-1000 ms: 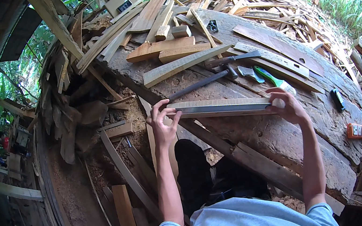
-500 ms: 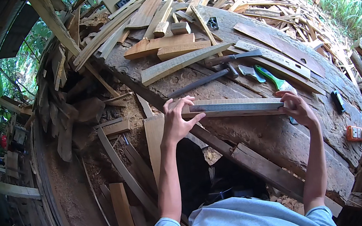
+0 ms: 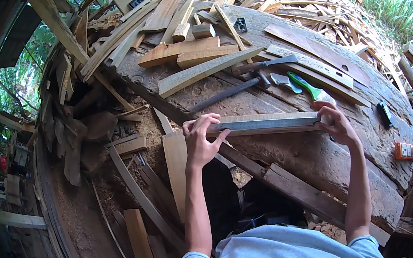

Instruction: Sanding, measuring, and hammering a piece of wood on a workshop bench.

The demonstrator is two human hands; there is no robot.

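Between my two hands a steel ruler (image 3: 270, 122) lies along the near face of a wooden strip (image 3: 264, 115). My left hand (image 3: 201, 139) is closed round the left end of both, thumb at the ruler's lower edge. At the other end my right hand (image 3: 336, 122) grips the strip and ruler, with its fingertips partly hidden. Both are held above the near side of a heavy wooden bench (image 3: 302, 154). Just beyond them lie a hammer (image 3: 225, 95), a long-bladed tool (image 3: 266, 64) and a green-handled tool (image 3: 305, 86).
Several cut wood blocks (image 3: 178, 52) lie at the bench's far left. A black object (image 3: 385, 114) and an orange socket box (image 3: 407, 150) with a red cord sit at the right. Scrap wood (image 3: 306, 10) is heaped behind; boards (image 3: 143, 249) stand at lower left.
My left hand has shifted slightly left and down at its end of the strip. The ruler and strip stay between both hands, and the view has moved a little.
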